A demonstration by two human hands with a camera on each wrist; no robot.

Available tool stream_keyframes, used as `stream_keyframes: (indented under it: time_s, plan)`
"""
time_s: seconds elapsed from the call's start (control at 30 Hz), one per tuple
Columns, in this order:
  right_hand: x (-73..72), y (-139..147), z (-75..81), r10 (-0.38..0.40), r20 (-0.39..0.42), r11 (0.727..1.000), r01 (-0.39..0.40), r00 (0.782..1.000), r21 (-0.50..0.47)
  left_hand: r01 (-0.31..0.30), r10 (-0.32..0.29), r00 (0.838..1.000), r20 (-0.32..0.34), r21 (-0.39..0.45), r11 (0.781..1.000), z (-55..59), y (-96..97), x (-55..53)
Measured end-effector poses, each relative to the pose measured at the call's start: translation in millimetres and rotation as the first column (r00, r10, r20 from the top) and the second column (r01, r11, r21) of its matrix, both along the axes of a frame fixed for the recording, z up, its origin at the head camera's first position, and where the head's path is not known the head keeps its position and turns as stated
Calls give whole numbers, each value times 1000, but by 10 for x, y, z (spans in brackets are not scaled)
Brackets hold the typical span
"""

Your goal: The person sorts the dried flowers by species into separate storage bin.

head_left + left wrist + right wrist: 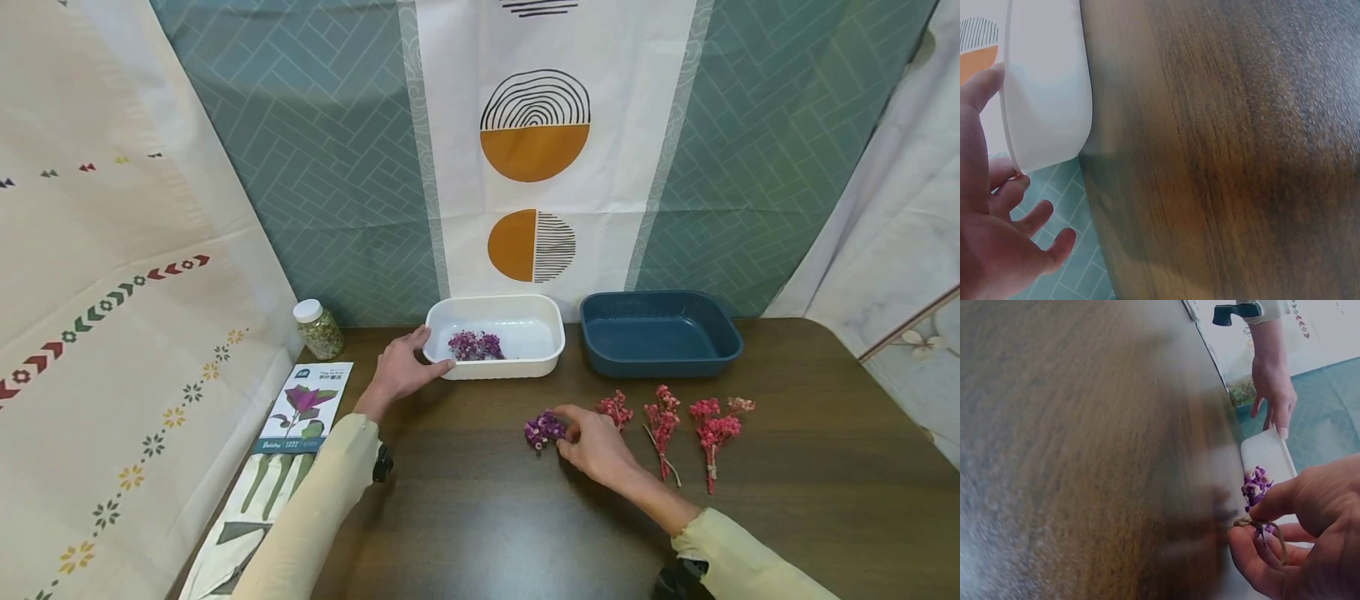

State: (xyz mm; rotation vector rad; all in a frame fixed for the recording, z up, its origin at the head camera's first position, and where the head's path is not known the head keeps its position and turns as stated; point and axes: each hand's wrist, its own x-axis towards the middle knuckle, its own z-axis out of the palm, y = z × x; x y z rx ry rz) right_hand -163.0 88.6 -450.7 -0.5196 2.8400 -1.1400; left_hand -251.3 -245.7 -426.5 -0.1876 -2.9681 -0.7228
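My left hand (403,363) holds the left end of a white rectangular dish (551,362), the thumb at its front corner and the fingers at its left rim. In the left wrist view, that dish (1047,94) shows its outer wall beside the thumb. Inside it lies a purple dried flower bunch (476,345). Above the table, my right hand (597,446) pinches another purple dried flower bunch (543,430) between thumb and fingers. Twine (1249,522) around its stems shows in the right wrist view; the fingers hide part of the stems.
Right of the white dish stands a dark blue dish (660,367). Pink dried flower bunches (662,421) lie on the brown table (480,517) beyond the right hand. To the left are a white-lidded jar (322,333), a flower-printed packet (303,408) and a striped cloth item (247,517).
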Motion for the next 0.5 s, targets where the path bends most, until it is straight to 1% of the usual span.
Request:
stream_keyframes:
  time_s: [0.3,0.5]
  plan:
    - [11,10,21,6,-33,999,-8,999,-53,0,0,1000,3,11,1000,1,4,-7]
    - [8,4,90,12,-8,996,-13,1000,-85,5,-5,1000,5,4,1000,-14,-3,-12]
